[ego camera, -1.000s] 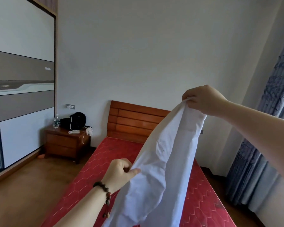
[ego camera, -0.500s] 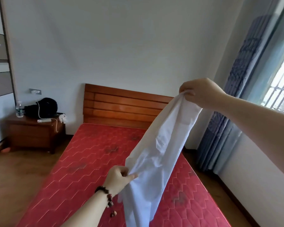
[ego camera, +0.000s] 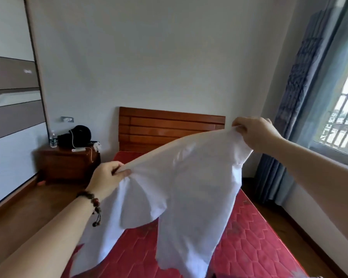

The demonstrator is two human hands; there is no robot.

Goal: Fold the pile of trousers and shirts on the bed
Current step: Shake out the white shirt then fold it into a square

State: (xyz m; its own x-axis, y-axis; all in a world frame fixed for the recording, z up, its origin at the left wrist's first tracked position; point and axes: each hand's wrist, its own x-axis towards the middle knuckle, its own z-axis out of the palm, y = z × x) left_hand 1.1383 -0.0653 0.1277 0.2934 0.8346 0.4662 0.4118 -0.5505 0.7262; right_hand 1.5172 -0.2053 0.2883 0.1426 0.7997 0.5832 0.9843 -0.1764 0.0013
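Head view, centre of frame: a white garment (ego camera: pixel 181 183) hangs spread in the air above the red mattress of the bed (ego camera: pixel 249 233). The left hand (ego camera: pixel 109 177) pinches its upper edge at centre left; the right hand (ego camera: pixel 253 133) grips a bunched corner higher, at centre right. Both holds catch only a small bit of cloth, so a sharp shake could pull an edge free and drop the garment in a heap. The loose lower tails may also fold under as it is laid down, creasing it. No pile of clothes shows here. At left, a nightstand (ego camera: pixel 66 163) carries a water bottle (ego camera: pixel 52 139) and a dark bag (ego camera: pixel 76 136); their contents cannot be told.
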